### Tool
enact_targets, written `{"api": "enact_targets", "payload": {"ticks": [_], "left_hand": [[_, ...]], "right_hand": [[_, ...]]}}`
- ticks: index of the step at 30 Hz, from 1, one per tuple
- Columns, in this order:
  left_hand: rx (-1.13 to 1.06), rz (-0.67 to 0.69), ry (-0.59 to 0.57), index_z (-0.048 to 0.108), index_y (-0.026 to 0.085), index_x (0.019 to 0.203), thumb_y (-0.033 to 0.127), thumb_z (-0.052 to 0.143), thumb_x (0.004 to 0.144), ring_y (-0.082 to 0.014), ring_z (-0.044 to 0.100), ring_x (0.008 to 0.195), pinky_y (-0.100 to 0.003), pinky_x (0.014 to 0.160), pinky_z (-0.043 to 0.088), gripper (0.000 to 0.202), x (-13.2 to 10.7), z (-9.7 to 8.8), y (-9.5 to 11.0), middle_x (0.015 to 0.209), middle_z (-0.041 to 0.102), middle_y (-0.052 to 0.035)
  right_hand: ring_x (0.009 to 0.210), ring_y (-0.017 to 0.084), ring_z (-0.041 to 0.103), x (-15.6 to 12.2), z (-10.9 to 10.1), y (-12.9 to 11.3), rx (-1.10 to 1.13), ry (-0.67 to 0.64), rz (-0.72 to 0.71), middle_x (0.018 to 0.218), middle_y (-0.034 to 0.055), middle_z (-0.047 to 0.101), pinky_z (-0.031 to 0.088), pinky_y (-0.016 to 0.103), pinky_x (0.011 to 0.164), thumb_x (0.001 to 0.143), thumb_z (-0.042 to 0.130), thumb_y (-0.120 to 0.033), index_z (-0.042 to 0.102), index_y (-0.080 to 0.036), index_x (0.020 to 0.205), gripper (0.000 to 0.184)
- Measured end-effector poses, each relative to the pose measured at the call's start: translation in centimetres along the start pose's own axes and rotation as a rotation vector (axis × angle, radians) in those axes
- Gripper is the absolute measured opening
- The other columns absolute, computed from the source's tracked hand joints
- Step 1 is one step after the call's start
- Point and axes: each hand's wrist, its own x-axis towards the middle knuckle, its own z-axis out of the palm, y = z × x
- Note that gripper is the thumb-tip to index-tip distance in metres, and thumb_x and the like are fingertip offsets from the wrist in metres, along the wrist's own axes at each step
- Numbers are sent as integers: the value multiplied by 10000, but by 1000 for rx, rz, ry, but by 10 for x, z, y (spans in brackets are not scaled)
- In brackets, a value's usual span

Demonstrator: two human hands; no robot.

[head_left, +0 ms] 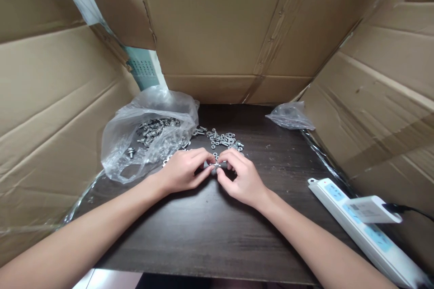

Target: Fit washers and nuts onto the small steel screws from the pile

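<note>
Between my two hands, over the dark tabletop (210, 226), is a small metal bolt (216, 165), pinched from both sides by fingers and thumbs. My left hand (186, 169) grips its left end and my right hand (241, 176) its right end. Fingertips cover much of it, so I cannot make out whether a nut or washer sits on it. Just beyond my fingers lies a loose pile of nuts, washers and bolts (222, 139). To the left, an open clear plastic bag (113, 140) holds many metal bolts (158, 128).
Cardboard walls (217, 18) enclose the table at the back and both sides. A small clear bag (292, 115) lies at the back right. Along the right edge runs a white power strip (339, 210) with a white charger (376, 210) and black cable plugged in.
</note>
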Motion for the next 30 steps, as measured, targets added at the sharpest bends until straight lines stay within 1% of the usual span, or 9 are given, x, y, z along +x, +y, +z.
{"api": "enact_targets", "payload": {"ticks": [6, 10, 13, 17, 20, 25, 28, 30], "left_hand": [[11, 10, 3, 624, 155, 998, 231, 537, 976, -126, 652, 655, -234, 580, 491, 117, 1, -1, 0, 838, 701, -28], [23, 14, 19, 624, 155, 998, 232, 533, 982, -122, 646, 646, -230, 567, 485, 120, 2, -1, 0, 823, 694, -24], [36, 14, 27, 624, 152, 994, 229, 536, 988, -118, 643, 640, -225, 558, 477, 116, 2, -1, 1, 818, 690, -20], [41, 15, 33, 621, 153, 986, 236, 531, 998, -115, 639, 635, -226, 562, 479, 123, 2, -1, 1, 823, 695, -21], [41, 15, 37, 618, 155, 990, 236, 526, 1001, -114, 638, 635, -224, 561, 478, 124, 3, -1, 2, 823, 697, -22], [24, 5, 44, 617, 158, 1002, 229, 534, 991, -112, 640, 637, -216, 558, 480, 109, 2, -2, 1, 827, 696, -21], [28, 2, 41, 618, 159, 1002, 228, 537, 991, -113, 643, 639, -216, 561, 480, 107, 2, -1, 1, 827, 697, -24], [30, 2, 39, 619, 161, 999, 229, 539, 993, -115, 648, 647, -216, 573, 485, 105, 2, -1, 2, 831, 700, -28]], "right_hand": [[773, 182, 590, 0, 0, 0, 1, -2, 12, 920, 52, 643, 478, 304, 680, 877, 569, -158, 580, -211, 934, 79], [746, 180, 579, 0, 0, -1, -22, 4, 43, 877, 42, 635, 459, 305, 670, 893, 565, -189, 584, -211, 925, 43], [738, 178, 572, -1, 1, -1, -21, -17, 66, 856, 37, 623, 447, 303, 669, 914, 555, -211, 583, -210, 909, 28], [730, 173, 561, 0, -1, -2, -7, -56, 83, 820, 29, 604, 436, 299, 667, 961, 511, -234, 569, -211, 868, 113], [749, 177, 566, 0, -2, -3, 0, -75, 84, 842, 33, 607, 444, 305, 689, 978, 489, -243, 565, -209, 884, 126], [764, 177, 572, 1, -3, -5, 0, -48, 86, 932, 52, 616, 452, 307, 679, 942, 518, -223, 556, -206, 962, 47], [760, 174, 569, 1, -2, -3, -2, -63, 83, 909, 46, 611, 455, 308, 690, 961, 500, -215, 557, -207, 951, 58], [755, 174, 565, 1, -2, -2, -6, -75, 76, 871, 39, 605, 453, 310, 694, 982, 482, -220, 558, -207, 920, 100]]}}
